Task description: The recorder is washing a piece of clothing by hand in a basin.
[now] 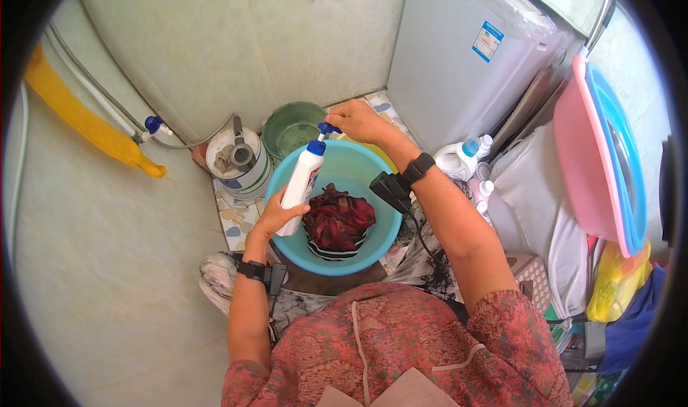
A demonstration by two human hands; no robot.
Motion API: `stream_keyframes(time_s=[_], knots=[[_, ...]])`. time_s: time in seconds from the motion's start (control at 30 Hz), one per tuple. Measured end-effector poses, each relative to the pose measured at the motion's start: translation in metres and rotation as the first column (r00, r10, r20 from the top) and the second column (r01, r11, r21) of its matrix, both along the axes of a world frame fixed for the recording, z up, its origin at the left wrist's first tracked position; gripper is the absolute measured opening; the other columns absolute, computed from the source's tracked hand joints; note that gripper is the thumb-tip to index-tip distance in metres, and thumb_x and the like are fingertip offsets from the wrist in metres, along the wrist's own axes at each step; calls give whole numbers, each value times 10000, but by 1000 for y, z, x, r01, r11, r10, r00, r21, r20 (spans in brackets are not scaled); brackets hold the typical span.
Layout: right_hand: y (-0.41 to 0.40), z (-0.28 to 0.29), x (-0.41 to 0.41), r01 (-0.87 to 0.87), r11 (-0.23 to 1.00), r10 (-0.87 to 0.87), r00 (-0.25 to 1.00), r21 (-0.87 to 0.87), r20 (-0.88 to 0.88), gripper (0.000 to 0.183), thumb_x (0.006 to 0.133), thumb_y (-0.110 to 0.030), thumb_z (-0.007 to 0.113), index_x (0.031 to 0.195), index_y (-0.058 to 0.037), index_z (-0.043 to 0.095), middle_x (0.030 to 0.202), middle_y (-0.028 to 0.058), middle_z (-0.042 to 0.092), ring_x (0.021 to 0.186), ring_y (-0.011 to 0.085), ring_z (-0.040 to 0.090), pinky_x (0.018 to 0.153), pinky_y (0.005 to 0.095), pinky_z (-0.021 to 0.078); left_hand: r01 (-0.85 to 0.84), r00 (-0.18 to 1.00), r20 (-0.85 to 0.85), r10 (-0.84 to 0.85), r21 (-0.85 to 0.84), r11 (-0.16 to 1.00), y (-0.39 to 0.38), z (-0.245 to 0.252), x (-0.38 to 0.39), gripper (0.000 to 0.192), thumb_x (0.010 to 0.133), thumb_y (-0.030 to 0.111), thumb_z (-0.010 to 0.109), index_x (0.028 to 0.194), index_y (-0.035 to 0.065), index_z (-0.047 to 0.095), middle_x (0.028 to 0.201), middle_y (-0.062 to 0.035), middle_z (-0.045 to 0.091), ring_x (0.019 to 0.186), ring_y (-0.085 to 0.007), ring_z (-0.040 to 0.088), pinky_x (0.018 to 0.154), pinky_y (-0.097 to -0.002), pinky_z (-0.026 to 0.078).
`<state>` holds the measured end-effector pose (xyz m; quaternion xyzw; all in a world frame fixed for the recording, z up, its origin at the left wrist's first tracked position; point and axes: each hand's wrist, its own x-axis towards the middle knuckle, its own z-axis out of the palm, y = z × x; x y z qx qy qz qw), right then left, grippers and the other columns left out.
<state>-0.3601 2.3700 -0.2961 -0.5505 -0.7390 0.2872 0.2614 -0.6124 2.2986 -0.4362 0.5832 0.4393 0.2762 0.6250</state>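
Observation:
My left hand (278, 214) grips the body of a white pump bottle (300, 185) with a blue collar. The bottle tilts over the left side of a light-blue plastic basin (388, 229). At its top, the fingers of my right hand (357, 121) hold the blue pump head (329, 128), whose stem stands raised. Inside the basin lies a bunched dark-red patterned cloth (344, 219), with black-and-white striped fabric (334, 254) at its lower edge. The bottle's base is above the basin, close to the cloth.
A green basin (293, 130) and a white bucket (250, 184) topped by a grey dipper (242, 156) stand beyond. Detergent bottles (457, 159) are at right, below a grey appliance (457, 57). A pink basin (578, 154) leans far right; a blue-handled tap (155, 125) projects at left.

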Motion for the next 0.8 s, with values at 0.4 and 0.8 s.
stream_keyframes(time_s=[0.4,0.8], knots=[[-34,-15,-21,52,992,-75,976,115,206,284,826,-267,497,926,-17,585,842,227,610,826,402,565,728,453,437,-106,858,-404,316,462,881,-18,18,10,655,553,287,727,1064,-33,471,944,-252,594,874,-383,588,750,-423,469],[-52,-30,-16,71,992,-79,994,103,75,390,863,-329,479,1024,18,553,910,252,595,881,393,556,777,419,427,-86,738,-477,477,635,768,-20,32,16,567,542,175,711,1022,-8,471,907,-217,592,838,-388,576,729,-438,468]])
